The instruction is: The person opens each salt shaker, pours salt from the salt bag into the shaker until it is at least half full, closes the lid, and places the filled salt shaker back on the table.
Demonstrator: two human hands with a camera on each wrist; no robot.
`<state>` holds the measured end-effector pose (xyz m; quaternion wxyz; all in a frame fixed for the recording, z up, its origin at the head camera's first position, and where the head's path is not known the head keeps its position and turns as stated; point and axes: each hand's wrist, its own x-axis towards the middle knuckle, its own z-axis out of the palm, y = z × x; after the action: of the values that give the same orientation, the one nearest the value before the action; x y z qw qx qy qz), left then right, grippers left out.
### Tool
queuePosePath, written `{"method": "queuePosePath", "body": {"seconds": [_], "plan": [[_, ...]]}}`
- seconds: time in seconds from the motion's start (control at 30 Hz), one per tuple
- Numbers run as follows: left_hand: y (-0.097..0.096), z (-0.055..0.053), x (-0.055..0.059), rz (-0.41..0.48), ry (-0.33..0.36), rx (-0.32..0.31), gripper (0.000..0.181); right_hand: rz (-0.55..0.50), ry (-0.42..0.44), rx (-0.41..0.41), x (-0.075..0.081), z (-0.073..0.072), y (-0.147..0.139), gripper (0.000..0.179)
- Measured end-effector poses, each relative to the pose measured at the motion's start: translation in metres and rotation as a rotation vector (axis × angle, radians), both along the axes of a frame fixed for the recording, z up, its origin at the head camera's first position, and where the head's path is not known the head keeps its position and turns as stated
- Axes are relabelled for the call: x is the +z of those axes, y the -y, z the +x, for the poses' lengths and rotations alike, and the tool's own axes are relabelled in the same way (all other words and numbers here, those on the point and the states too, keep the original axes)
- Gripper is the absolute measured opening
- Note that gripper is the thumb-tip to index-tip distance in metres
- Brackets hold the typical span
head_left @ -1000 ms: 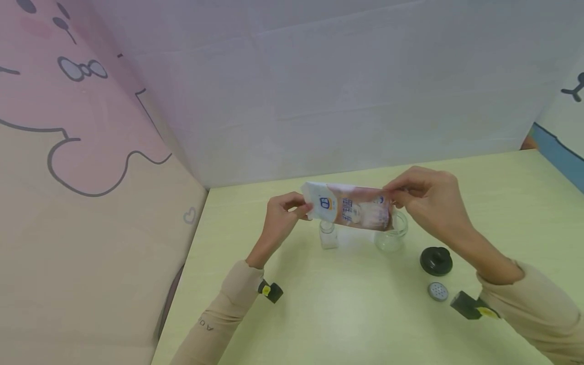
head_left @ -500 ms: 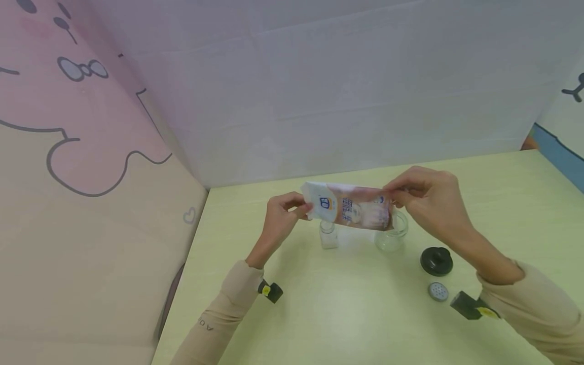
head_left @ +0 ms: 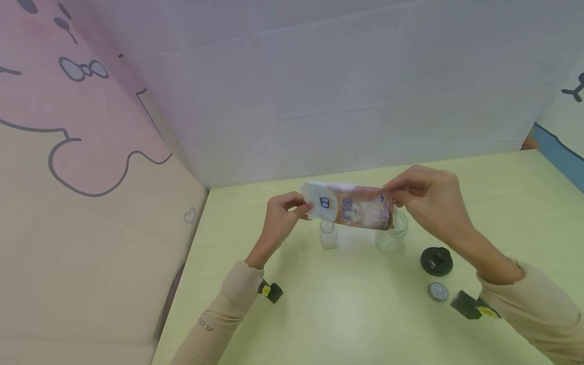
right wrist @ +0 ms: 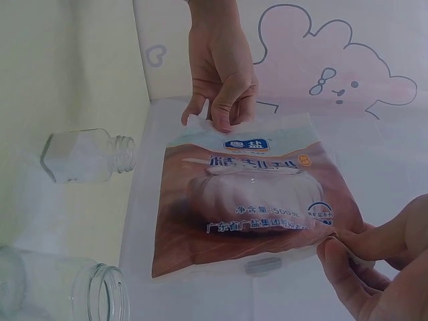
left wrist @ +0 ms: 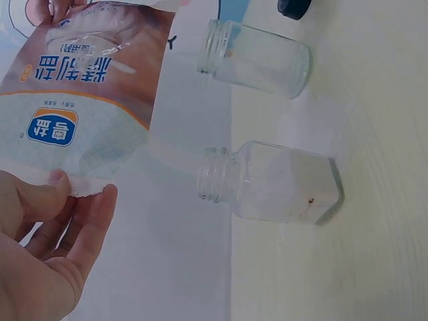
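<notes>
A bag of salt [head_left: 351, 208], printed in brown and pale blue, is stretched between both hands above the table. My left hand [head_left: 285, 215] pinches its pale end between thumb and fingers. At the brown end, my right hand [head_left: 431, 200] pinches the edge. Below the bag stands a small square glass jar [head_left: 328, 237], part filled with white matter in the left wrist view. Beside it is a wider clear glass jar [head_left: 390, 241], partly behind the bag. In the right wrist view the bag [right wrist: 247, 200] hangs apart from both jars.
A black knobbed lid [head_left: 436, 261] and a small silver lid with holes [head_left: 438, 291] lie on the pale table [head_left: 337, 314] near the right forearm. A white cloth wall [head_left: 328, 101] rises behind the table's far edge, and a printed cloth [head_left: 91, 243] borders the left.
</notes>
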<state>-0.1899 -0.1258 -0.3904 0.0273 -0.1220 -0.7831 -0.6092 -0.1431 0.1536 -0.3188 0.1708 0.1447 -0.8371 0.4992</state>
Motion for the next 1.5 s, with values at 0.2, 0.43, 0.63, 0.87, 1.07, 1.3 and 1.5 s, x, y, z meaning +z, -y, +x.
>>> {"method": "queuePosePath", "body": {"seconds": [0.2,0.43,0.63,0.87,1.07,1.3,1.5], "plan": [[0.0,0.0,0.001,-0.008,-0.008,-0.001,0.007,-0.004,-0.007,-0.002,-0.001,0.0,0.0,0.021],[-0.002,-0.002,0.004,-0.027,-0.037,-0.016,0.008,-0.012,-0.007,-0.014,-0.008,0.003,-0.006,0.018],[-0.006,-0.005,0.008,-0.049,-0.069,-0.028,0.005,-0.025,0.015,-0.042,-0.019,0.007,-0.013,0.016],[-0.009,-0.007,0.019,-0.089,-0.11,-0.04,0.006,-0.071,0.008,-0.057,-0.03,0.01,-0.017,0.014],[-0.014,-0.007,0.034,-0.1,-0.148,-0.057,0.005,-0.131,-0.01,-0.063,-0.034,0.009,-0.023,0.013],[-0.026,-0.008,0.05,-0.084,-0.18,-0.101,0.006,-0.174,-0.044,-0.061,-0.029,0.005,-0.039,0.012],[-0.042,-0.009,0.06,-0.056,-0.186,-0.134,0.007,-0.112,-0.071,-0.094,-0.014,0.001,-0.058,0.013]]}}
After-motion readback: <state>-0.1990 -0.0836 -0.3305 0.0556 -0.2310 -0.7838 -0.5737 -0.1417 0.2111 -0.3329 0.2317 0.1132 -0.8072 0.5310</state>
